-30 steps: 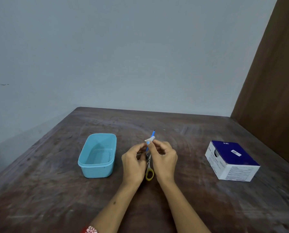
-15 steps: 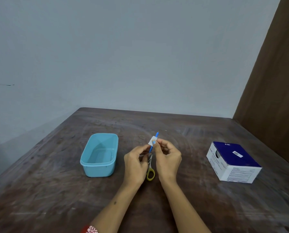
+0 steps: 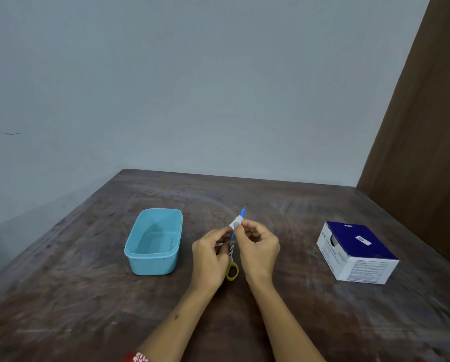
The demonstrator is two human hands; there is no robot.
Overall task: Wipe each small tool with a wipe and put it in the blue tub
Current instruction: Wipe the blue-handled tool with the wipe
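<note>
Two neighbours: blue tub [image 3: 153, 241] left, wipe box [image 3: 357, 253] right of hands.

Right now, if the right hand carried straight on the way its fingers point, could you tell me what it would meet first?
The right hand pinches the wipe around the blue tool, fingers pointing left. Going straight on, it would probably meet the left hand first; the blue tub lies beyond. Depth is hard to judge.

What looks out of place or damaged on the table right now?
Nothing stands out. The blue tub sits upright with no tools in it, the wipe box is intact, and the scissors lie flat between the hands. The right hand pinches the wipe around the blue tool; the left hand holds its lower end.
</note>
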